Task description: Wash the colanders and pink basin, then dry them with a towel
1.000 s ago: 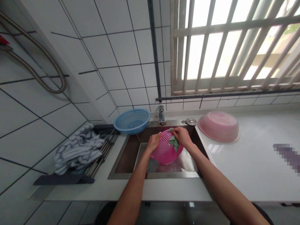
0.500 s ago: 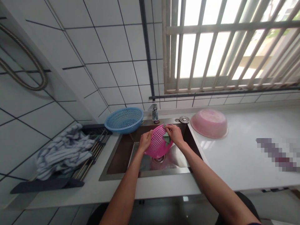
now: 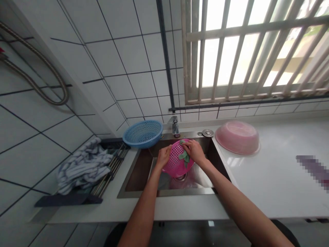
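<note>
A pink plastic colander (image 3: 177, 161) is tilted up over the sink (image 3: 138, 175), its holed side facing me. My left hand (image 3: 163, 156) grips its left rim, fingers closed. A green cloth (image 3: 184, 156) lies bunched against the inside of the colander near the right rim. My right hand (image 3: 194, 150) is closed on the cloth, pressing it to the pink plastic. Part of the cloth hangs loose below my fingers. Beneath the colander, the drain (image 3: 181, 177) shows at the bottom of the sink.
A blue basket (image 3: 144, 134) rests at the sink's back left corner beside the faucet (image 3: 175, 126). An upturned pink basin (image 3: 238, 137) sits on the counter (image 3: 269, 185) to the right. Striped towels (image 3: 83, 166) lie on a rack at left; a drain cover (image 3: 207, 133) is behind the sink.
The whole view has shifted slightly, so everything appears further right. The cloth has changed its folds under my right hand; both hands keep their hold.
</note>
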Available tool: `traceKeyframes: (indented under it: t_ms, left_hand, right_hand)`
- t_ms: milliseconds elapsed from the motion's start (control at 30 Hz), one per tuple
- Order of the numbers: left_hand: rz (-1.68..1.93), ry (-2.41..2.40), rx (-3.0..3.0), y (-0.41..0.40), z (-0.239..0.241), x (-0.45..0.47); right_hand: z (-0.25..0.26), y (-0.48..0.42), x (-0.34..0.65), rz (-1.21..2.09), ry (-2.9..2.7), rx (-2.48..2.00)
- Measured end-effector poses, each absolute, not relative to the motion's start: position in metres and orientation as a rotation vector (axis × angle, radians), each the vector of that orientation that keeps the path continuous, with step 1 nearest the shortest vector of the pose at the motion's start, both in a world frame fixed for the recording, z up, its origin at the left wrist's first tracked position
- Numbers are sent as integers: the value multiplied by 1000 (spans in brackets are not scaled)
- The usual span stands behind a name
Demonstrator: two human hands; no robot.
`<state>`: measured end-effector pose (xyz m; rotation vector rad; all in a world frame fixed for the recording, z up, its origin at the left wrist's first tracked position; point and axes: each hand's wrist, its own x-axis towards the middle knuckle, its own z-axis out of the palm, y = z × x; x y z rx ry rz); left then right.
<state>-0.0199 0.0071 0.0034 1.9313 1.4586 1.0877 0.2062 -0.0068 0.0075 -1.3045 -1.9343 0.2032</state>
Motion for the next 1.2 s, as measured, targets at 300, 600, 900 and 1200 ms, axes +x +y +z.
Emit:
traceKeyframes:
  t_ms: [300,600,900,1200]
  left_hand:
    - [1070,1381,1978,6,-3,-13]
    - [1082,1394,1946,7,-8,-14]
    - [1051,1182,1748,9,-16,1]
    - [923,1121,1869,19,-10,-20]
  right_hand:
    - [7,-15,187,273,-2000,-1088]
    - [6,-3,215,212,-1893,-1356]
    - [2,-1,217,180,-1738,-1328]
    - [-9,0,209,354,-1863,-1266]
